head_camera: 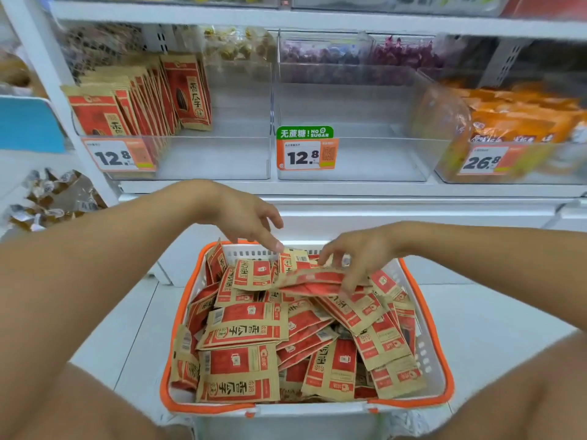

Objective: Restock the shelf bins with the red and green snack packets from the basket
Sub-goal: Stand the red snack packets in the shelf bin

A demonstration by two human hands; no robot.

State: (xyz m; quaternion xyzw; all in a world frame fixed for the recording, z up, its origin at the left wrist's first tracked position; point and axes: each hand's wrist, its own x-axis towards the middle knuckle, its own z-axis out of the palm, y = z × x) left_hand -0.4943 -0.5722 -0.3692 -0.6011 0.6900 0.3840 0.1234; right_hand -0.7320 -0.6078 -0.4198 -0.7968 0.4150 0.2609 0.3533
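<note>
A white basket with an orange rim (441, 376) stands on the floor below me, heaped with several red and tan snack packets (244, 331). My right hand (362, 252) pinches a small stack of red packets (314, 282) at the far side of the heap. My left hand (247, 217) hovers over the basket's far left corner, fingers loosely spread, one fingertip touching a packet. On the shelf, the left clear bin (216, 160) holds a row of upright red packets (143, 103) on its left side. The middle clear bin (352, 154) carries a green "no sugar" tag (305, 132).
An orange-packet bin (514, 122) sits at the right of the shelf. Price labels (119, 155) hang on the bin fronts. Wrapped sweets (54, 198) lie on a lower display at the left. White floor tiles surround the basket. My knees flank it.
</note>
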